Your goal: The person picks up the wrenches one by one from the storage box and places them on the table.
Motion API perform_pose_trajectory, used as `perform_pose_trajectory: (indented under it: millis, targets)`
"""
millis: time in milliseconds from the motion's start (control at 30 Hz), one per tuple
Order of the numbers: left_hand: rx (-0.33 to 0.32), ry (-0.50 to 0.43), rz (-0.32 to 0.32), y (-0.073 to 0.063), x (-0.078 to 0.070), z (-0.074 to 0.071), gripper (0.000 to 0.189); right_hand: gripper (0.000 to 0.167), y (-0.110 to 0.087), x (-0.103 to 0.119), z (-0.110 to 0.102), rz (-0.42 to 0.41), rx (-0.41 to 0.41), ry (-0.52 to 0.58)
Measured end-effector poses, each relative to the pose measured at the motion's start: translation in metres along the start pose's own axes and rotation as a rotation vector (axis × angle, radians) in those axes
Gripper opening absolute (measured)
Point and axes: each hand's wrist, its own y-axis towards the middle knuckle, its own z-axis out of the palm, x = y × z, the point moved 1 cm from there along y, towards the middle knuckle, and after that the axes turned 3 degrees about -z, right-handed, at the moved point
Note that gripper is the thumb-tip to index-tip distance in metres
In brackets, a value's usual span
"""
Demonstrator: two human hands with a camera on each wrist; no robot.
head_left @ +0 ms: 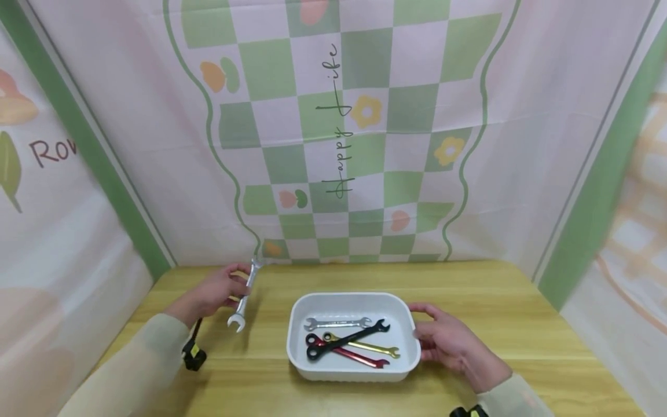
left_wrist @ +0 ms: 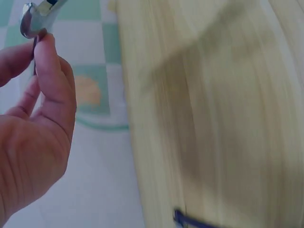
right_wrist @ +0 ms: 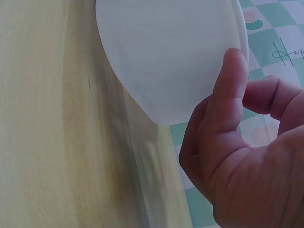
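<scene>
In the head view my left hand [head_left: 221,289] holds a silver double open-ended wrench [head_left: 245,298] by its shaft, over the left side of the table. The left wrist view shows the fingers pinching the wrench [left_wrist: 32,21], much of which lies outside that view. A white rectangular tub [head_left: 346,375] stands at the table's front middle. My right hand [head_left: 450,341] touches its right end with loosely bent fingers. Inside the tub lie a silver wrench [head_left: 337,324], a black wrench [head_left: 359,334], a gold wrench [head_left: 372,347] and a red wrench [head_left: 359,357], the black one across the red and gold.
The wood-grain table [head_left: 443,278] runs back to a hanging cloth [head_left: 365,226] with green checks and printed lettering. More patterned cloth [head_left: 62,231] hangs on the left side. A small black device [head_left: 194,354] is strapped at my left wrist.
</scene>
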Motion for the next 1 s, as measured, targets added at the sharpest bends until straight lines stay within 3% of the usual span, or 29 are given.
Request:
perform_pose_trajectory:
  millis: [200, 400, 733, 1000]
  targets:
    - [-0.084, 0.059, -0.04, -0.011, 0.011, -0.026, 0.045, 0.076, 0.0, 0.0, 0.0, -0.002, 0.005, 0.001]
    - [-0.115, 0.076, -0.068, -0.022, 0.019, -0.038, 0.043, 0.077, 0.0, 0.001, 0.0, 0.002, -0.001, -0.005]
    - [-0.177, 0.092, -0.122, -0.031, 0.039, -0.044, 0.045, 0.078, 0.001, 0.003, 0.001, 0.008, -0.017, -0.027]
    - [-0.205, 0.102, -0.162, -0.04, 0.06, -0.039, 0.047, 0.077, 0.0, 0.002, 0.002, 0.0, -0.021, -0.033]
